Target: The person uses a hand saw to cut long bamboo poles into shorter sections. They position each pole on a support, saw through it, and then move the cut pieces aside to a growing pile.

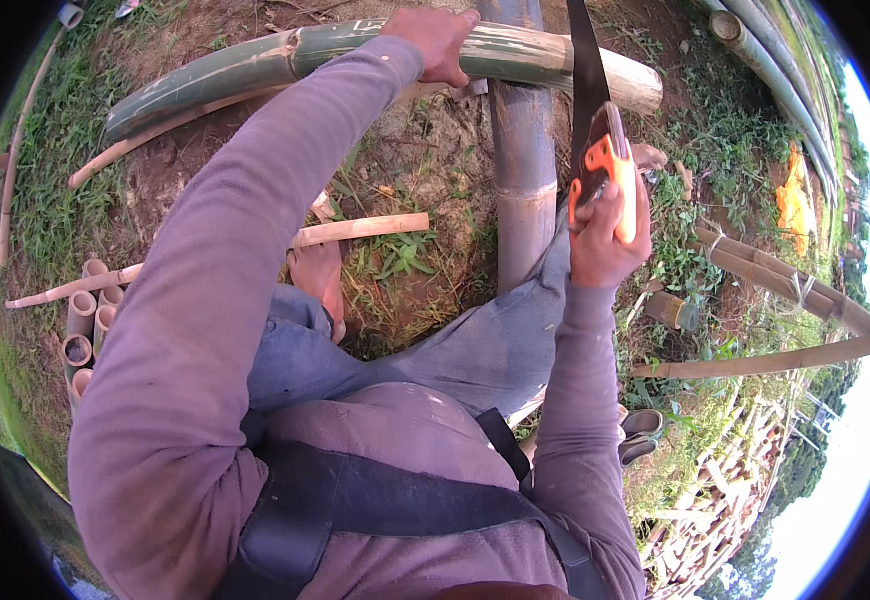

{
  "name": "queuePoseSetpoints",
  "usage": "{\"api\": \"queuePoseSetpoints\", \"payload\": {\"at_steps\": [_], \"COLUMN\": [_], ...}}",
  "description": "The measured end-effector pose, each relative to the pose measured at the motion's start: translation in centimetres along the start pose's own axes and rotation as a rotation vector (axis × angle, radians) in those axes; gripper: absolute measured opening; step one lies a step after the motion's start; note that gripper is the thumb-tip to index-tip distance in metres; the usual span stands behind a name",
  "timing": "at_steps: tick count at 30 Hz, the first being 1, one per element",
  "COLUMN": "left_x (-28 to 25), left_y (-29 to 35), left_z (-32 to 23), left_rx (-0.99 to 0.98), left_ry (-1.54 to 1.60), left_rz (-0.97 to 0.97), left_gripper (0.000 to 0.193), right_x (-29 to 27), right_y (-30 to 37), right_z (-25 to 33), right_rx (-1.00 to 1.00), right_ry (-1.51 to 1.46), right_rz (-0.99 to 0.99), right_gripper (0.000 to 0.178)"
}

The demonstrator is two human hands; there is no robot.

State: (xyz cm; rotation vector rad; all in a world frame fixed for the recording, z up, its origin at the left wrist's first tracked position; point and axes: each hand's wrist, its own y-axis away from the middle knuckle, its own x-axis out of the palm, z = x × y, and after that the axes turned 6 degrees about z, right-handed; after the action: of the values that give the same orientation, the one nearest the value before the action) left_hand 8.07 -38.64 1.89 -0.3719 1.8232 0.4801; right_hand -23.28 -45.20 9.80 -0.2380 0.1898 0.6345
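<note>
A thick green bamboo pole point(220, 80) lies crosswise in front of me, resting over a darker upright-running bamboo pole point(525, 150). My left hand point(437, 42) is closed over the top of the green pole, left of the crossing. In my right hand point(610, 240) is a handsaw point(589, 75), gripped by its orange and dark handle. The saw's dark blade points away from me and lies across the green pole near its pale right end. Whether the teeth have cut into the bamboo I cannot tell.
A split bamboo strip point(365, 228) lies beside my bare foot point(317, 280). Several short bamboo tubes point(80, 315) are bunched at the left. At the right are tied bamboo poles point(775, 275), an orange cloth-like thing point(793, 205) and a heap of bamboo scraps point(725, 490).
</note>
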Motion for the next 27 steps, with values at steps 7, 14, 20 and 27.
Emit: {"api": "queuePoseSetpoints", "payload": {"at_steps": [7, 14, 20, 27], "left_x": [-1.8, -2.2, -1.9, -2.2], "left_y": [0.3, 0.3, -0.8, -2.3], "left_z": [0.1, -0.3, 1.1, 1.0], "left_rx": [-0.036, -0.031, 0.007, 0.021], "left_ry": [0.024, 0.045, 0.067, 0.109], "left_rz": [0.109, 0.164, 0.172, 0.227], "left_gripper": [0.090, 0.096, 0.096, 0.095], "right_x": [3.9, 1.6, -4.7, 3.3], "right_y": [-7.6, -4.8, 12.0, -5.1], "right_z": [0.1, 1.1, 0.6, -1.1], "right_rx": [-0.128, -0.103, -0.127, -0.253], "right_ry": [-0.004, 0.294, 0.197, 0.271], "right_rz": [0.071, 0.014, -0.079, -0.114], "right_gripper": [0.044, 0.028, 0.021, 0.019]}}
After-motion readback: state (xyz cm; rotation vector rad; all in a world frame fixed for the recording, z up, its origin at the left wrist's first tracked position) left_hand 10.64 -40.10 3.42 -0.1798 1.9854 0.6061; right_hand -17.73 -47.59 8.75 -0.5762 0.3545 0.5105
